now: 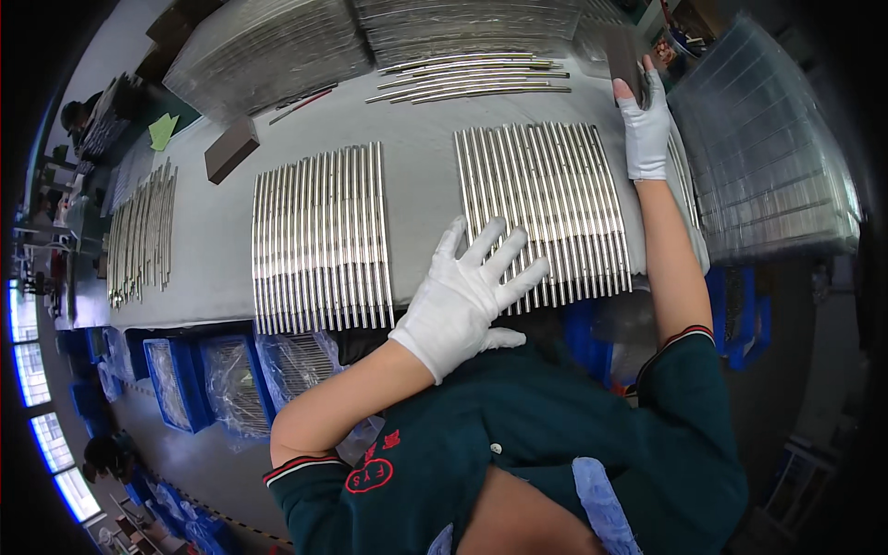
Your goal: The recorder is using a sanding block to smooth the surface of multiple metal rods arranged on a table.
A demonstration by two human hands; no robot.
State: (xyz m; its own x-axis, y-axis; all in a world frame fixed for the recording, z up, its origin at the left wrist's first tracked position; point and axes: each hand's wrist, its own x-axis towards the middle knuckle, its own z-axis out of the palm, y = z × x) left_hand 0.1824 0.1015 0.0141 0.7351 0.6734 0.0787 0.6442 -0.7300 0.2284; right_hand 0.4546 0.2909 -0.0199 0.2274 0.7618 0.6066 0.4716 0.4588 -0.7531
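My left hand, in a white glove with its fingers spread, lies over the near left corner of a row of shiny metal rods. It is open and grips nothing. My right hand, gloved with bare fingertips showing, reaches to the far right of the table. Its thumb and fingers are closed round a brown block. Left of the middle, a second row of metal rods lies side by side on the grey tabletop.
Several loose rods lie at the back, more rods at the far left. Another brown block sits near a red pen-like stick. Plastic-wrapped stacks line the back; clear trays stand right. Blue crates are below.
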